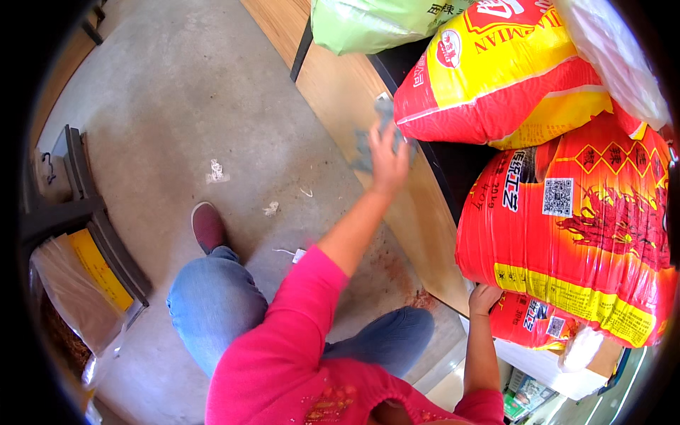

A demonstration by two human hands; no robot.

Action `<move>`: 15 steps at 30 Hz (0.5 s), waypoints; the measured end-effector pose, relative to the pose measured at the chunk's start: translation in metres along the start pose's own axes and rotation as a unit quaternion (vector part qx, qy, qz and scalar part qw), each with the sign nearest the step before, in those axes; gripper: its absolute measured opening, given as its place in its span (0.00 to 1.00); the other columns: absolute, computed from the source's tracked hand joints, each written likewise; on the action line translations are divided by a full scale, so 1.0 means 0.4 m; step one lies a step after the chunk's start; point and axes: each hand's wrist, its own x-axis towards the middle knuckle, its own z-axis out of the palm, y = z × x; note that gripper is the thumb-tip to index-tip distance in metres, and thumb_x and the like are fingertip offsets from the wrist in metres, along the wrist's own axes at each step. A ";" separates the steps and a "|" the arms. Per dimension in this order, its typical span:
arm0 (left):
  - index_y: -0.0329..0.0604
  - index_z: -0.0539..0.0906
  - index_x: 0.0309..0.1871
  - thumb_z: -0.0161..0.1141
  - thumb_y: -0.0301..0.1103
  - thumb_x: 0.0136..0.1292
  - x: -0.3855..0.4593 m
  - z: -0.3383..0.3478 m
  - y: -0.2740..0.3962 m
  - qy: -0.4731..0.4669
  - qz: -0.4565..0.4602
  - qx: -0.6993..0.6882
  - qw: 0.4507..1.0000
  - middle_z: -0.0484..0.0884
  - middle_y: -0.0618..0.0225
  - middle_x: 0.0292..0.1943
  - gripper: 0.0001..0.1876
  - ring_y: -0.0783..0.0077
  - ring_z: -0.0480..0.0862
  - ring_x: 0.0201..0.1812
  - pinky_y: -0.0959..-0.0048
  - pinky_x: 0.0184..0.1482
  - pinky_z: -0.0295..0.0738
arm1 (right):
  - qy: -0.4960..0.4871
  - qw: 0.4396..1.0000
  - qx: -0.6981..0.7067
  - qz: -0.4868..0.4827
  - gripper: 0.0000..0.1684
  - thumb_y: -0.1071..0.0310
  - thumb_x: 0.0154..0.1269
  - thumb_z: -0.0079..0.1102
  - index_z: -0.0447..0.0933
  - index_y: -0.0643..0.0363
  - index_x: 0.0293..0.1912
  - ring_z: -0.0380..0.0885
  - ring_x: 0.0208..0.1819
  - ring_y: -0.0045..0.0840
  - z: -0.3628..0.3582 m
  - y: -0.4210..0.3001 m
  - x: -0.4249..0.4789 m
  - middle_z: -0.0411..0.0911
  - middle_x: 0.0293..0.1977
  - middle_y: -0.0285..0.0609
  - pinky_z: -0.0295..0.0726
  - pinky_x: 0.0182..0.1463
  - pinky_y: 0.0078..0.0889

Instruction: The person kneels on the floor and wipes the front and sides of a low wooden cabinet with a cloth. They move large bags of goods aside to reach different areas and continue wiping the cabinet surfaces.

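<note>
My left hand (390,159) presses a grey cloth (366,149) against the light wooden side panel (425,223) of a low stand; the hand is slightly blurred. My right hand (484,298) grips the stand's corner, beside the lower edge of a large red printed plastic sack (600,212); its fingertips are partly hidden. Above my left hand, a red and yellow sack (494,79) lies on the black top of the stand and overhangs its edge. A smaller red sack (531,321) shows to the right of my right hand.
A green sack (372,26) sits at the top. Scraps of white string (271,209) and reddish powder (422,298) lie on the concrete floor (159,133). On the left stands a dark-framed rack (119,255) with plastic-covered goods. A white box (552,366) is at lower right.
</note>
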 end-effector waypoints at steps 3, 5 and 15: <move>0.30 0.72 0.54 0.58 0.35 0.61 -0.196 0.039 -0.007 -0.036 0.036 0.011 0.999 0.60 0.39 0.59 0.22 0.40 0.63 0.62 0.55 0.62 0.59 | -0.017 1.000 0.007 -0.003 0.24 0.62 0.65 0.37 0.74 0.69 0.49 0.64 0.53 0.63 -0.001 -0.012 0.009 0.70 0.52 0.65 0.60 0.57 0.58; 0.31 0.73 0.53 0.58 0.34 0.61 -0.303 0.032 0.009 -0.098 0.006 -0.007 0.995 0.60 0.38 0.59 0.20 0.39 0.63 0.60 0.55 0.61 0.59 | -0.030 1.000 -0.001 0.005 0.23 0.62 0.65 0.37 0.74 0.69 0.49 0.64 0.53 0.63 0.006 0.008 -0.012 0.70 0.52 0.65 0.60 0.56 0.58; 0.37 0.77 0.50 0.60 0.29 0.57 -0.093 -0.026 -0.015 -0.022 0.072 0.078 0.994 0.65 0.44 0.54 0.17 0.43 0.67 0.54 0.55 0.57 0.61 | -0.019 1.000 -0.003 0.001 0.22 0.63 0.65 0.38 0.74 0.69 0.47 0.64 0.52 0.63 0.002 0.005 0.000 0.70 0.51 0.66 0.59 0.56 0.59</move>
